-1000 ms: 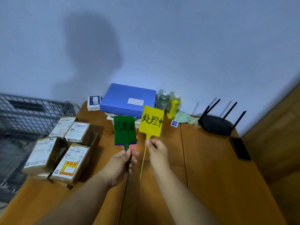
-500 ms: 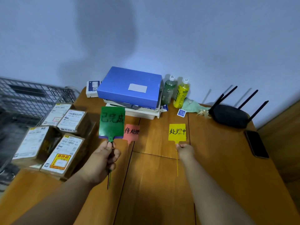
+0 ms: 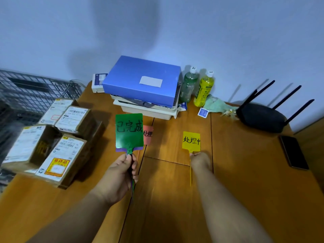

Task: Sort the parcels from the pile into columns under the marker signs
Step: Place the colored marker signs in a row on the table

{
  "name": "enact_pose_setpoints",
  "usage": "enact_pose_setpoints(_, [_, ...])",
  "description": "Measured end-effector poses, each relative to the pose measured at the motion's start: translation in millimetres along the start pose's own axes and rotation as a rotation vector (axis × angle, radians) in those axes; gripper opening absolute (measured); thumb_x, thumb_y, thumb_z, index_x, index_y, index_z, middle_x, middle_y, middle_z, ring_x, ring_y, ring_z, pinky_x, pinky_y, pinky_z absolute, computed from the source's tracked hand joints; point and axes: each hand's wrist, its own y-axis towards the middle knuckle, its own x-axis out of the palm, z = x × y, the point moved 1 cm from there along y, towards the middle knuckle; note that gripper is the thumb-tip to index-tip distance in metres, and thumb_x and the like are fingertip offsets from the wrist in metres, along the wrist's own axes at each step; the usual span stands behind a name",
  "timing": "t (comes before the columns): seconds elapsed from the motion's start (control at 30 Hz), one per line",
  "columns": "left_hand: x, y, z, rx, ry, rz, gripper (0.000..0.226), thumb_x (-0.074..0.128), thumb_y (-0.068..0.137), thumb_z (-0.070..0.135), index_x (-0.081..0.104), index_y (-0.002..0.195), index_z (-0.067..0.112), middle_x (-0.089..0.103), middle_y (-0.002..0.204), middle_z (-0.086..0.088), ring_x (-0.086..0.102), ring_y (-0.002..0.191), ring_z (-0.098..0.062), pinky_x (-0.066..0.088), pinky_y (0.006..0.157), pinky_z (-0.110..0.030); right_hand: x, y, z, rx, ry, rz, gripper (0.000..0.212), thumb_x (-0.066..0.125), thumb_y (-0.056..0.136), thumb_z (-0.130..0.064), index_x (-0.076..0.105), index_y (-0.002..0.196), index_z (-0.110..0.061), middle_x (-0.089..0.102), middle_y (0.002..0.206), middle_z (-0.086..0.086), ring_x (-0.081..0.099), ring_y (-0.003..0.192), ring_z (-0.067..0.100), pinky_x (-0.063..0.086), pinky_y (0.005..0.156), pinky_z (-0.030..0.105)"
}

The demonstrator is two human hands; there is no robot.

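My left hand [image 3: 121, 171] grips the stems of a green marker sign [image 3: 129, 131], held upright above the table with a purple sign's edge [image 3: 138, 148] showing behind it. A red sign [image 3: 147, 135] lies flat on the table behind the green one. My right hand [image 3: 199, 159] pinches the base of a yellow sign [image 3: 191, 141] that lies flat on the wooden table [image 3: 245, 172]. The pile of cardboard parcels [image 3: 52, 137] with white labels sits at the table's left side, apart from both hands.
A blue box [image 3: 142, 81] on white trays stands at the back centre. Two bottles [image 3: 196, 86], a green cloth, a black router [image 3: 261, 118] and a phone [image 3: 293, 152] line the back and right. A wire cage [image 3: 29, 88] stands to the left.
My right hand carried the yellow sign from beside the green one to the right and laid it flat on the table. The red sign now lies uncovered behind the green one.
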Motion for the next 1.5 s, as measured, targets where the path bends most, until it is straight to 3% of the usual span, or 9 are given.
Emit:
enact_pose_setpoints(0.2, [10.9, -2.7, 2.1, 0.006, 0.036, -0.006, 0.014, 0.045, 0.091, 0.025, 0.051, 0.085, 0.014, 0.045, 0.069, 0.0, 0.037, 0.058, -0.011, 0.032, 0.053, -0.025, -5.1, -6.6, -0.6, -0.094, -0.079, 0.036, 0.037, 0.059, 0.093, -0.042, 0.073, 0.096, -0.007, 0.074, 0.089, 0.013, 0.069, 0.085, 0.031, 0.05, 0.067, 0.027])
enact_pose_setpoints(0.3, [18.7, -7.0, 4.7, 0.008, 0.03, -0.002, 0.013, 0.047, 0.092, 0.023, 0.052, 0.085, 0.014, 0.047, 0.07, -0.001, 0.038, 0.057, -0.011, 0.033, 0.053, -0.024, -13.3, -40.7, -14.8, -0.316, 0.035, 0.071, 0.036, 0.059, 0.094, -0.038, 0.07, 0.088, -0.004, 0.068, 0.082, 0.013, 0.062, 0.077, 0.031, 0.039, 0.062, 0.031])
enact_pose_setpoints(0.5, [47.4, -22.6, 10.4, -0.035, 0.009, -0.002, 0.018, 0.044, 0.098, 0.015, 0.055, 0.084, 0.011, 0.052, 0.068, -0.001, 0.044, 0.056, -0.01, 0.04, 0.051, -0.021, -30.8, -150.4, -47.5, -0.588, 0.472, -0.22, 0.019, 0.061, 0.093, -0.036, 0.071, 0.081, -0.026, 0.066, 0.069, -0.005, 0.056, 0.058, 0.005, 0.047, 0.062, 0.028])
enact_pose_setpoints(0.63, [69.5, -40.3, 18.2, -0.028, 0.057, -0.05, 0.018, 0.045, 0.099, 0.013, 0.056, 0.085, 0.012, 0.054, 0.067, -0.002, 0.048, 0.057, -0.01, 0.039, 0.057, -0.024, -44.9, -205.7, -58.3, -0.675, 0.629, -0.383, 0.011, 0.07, 0.088, -0.025, 0.072, 0.079, -0.019, 0.065, 0.061, -0.006, 0.056, 0.054, 0.006, 0.045, 0.056, 0.02])
enact_pose_setpoints(0.77, [88.8, -58.5, 27.8, -0.013, 0.151, -0.075, 0.022, 0.045, 0.099, 0.01, 0.058, 0.081, 0.014, 0.06, 0.063, -0.002, 0.055, 0.058, -0.01, 0.037, 0.064, -0.027, -57.8, -234.2, -59.2, -0.606, 0.751, -0.329, 0.015, 0.075, 0.083, -0.015, 0.071, 0.069, -0.015, 0.059, 0.054, 0.0, 0.051, 0.051, 0.013, 0.044, 0.054, 0.024])
enact_pose_setpoints(0.97, [100.8, -74.2, 34.8, -0.086, 0.198, -0.193, 0.02, 0.057, 0.093, 0.016, 0.07, 0.078, 0.012, 0.065, 0.073, -0.006, 0.052, 0.07, -0.013, 0.037, 0.067, -0.024, -78.6, -258.8, -45.9, -0.43, 0.946, -0.24, 0.006, 0.072, 0.086, -0.009, 0.072, 0.09, -0.006, 0.064, 0.059, -0.003, 0.053, 0.051, 0.008, 0.043, 0.049, 0.016])
enact_pose_setpoints(1.2, [109.2, -80.9, 21.7, -0.166, 0.25, -0.206, 0.014, 0.058, 0.093, 0.021, 0.07, 0.091, 0.014, 0.069, 0.079, 0.001, 0.058, 0.069, -0.008, 0.04, 0.065, -0.02, -98.6, -263.3, -17.7, -0.375, 0.929, -0.06, 0.028, 0.071, 0.087, -0.015, 0.07, 0.109, 0.002, 0.071, 0.101, 0.007, 0.064, 0.089, 0.013, 0.047, 0.076, 0.017])
enact_pose_setpoints(1.37, [116.8, -79.7, 24.9, -0.16, 0.365, -0.21, 0.017, 0.056, 0.095, 0.022, 0.07, 0.093, 0.013, 0.062, 0.064, 0.007, 0.047, 0.059, -0.006, 0.038, 0.055, -0.016, -120.6, -248.3, 5.2, -0.321, 0.899, 0.065, 0.032, 0.069, 0.089, -0.021, 0.069, 0.111, 0.001, 0.066, 0.079, 0.002, 0.051, 0.049, -0.001, 0.039, 0.048, 0.012])
enact_pose_setpoints(1.5, [123.7, -78.5, 17.3, -0.145, 0.382, -0.188, 0.016, 0.056, 0.095, 0.021, 0.069, 0.09, 0.011, 0.061, 0.061, 0.006, 0.049, 0.053, -0.004, 0.04, 0.053, -0.015, -142.7, -231.8, 30.1, -0.284, 0.872, 0.084, 0.025, 0.063, 0.093, -0.017, 0.069, 0.111, 0.0, 0.065, 0.077, -0.001, 0.05, 0.056, 0.006, 0.04, 0.052, 0.015])
